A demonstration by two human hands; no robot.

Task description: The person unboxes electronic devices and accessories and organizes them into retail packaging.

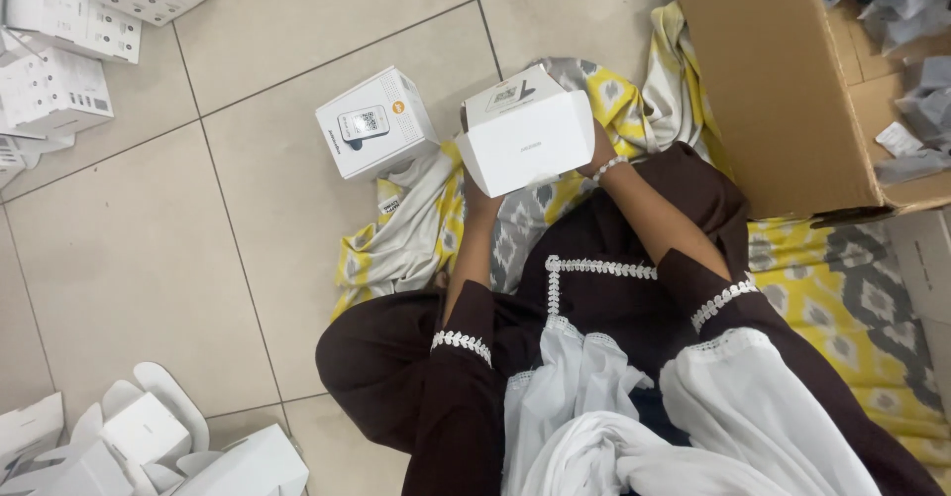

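I hold a small white carton point(525, 131) in front of me with both hands, its flap folded toward me. My left hand point(474, 195) grips it from below at its left corner and is mostly hidden behind it. My right hand point(598, 151) holds its right side, with a beaded bracelet on the wrist. A second white carton point(376, 122) with a printed picture stands on the tiled floor just to the left, untouched.
A large open cardboard box point(783, 90) with grey packets inside stands at the upper right. A yellow and grey patterned cloth point(842, 298) lies under me. Several closed white cartons point(59, 60) are stacked upper left; open empty ones point(149, 446) lie lower left.
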